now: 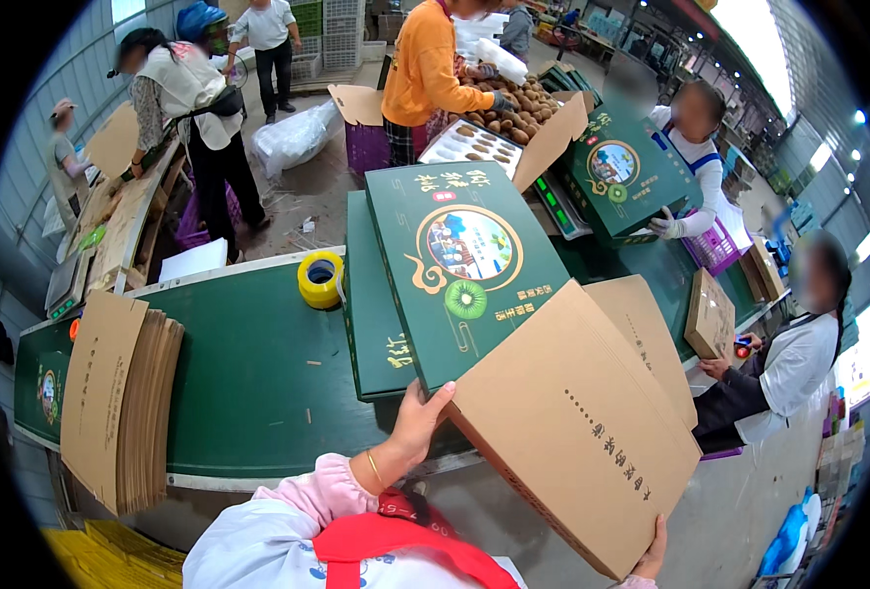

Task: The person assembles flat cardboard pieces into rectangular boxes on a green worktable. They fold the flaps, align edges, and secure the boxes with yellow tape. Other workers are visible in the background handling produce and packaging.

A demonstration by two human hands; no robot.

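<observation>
A brown cardboard carton [577,422] tilts in front of me, with a flap [641,319] standing out on its far right side. A green kiwifruit gift box [469,265] meets the carton's far end; its near part is hidden there. My left hand [417,424] is closed at the carton's left corner, beside the green box's lower edge, thumb on the cardboard. With the fingers partly hidden, my right hand [654,552] grips the carton's near right corner. Another green gift box [376,339] lies beneath the first, on the green conveyor belt [238,393].
Flat brown cartons [126,402] stand stacked at the belt's left. A yellow tape roll [319,279] sits near its far edge. Across the belt, a co-worker [695,147] handles a green box; another person [788,363] holds a brown carton at right. Kiwifruit [513,113] are heaped behind.
</observation>
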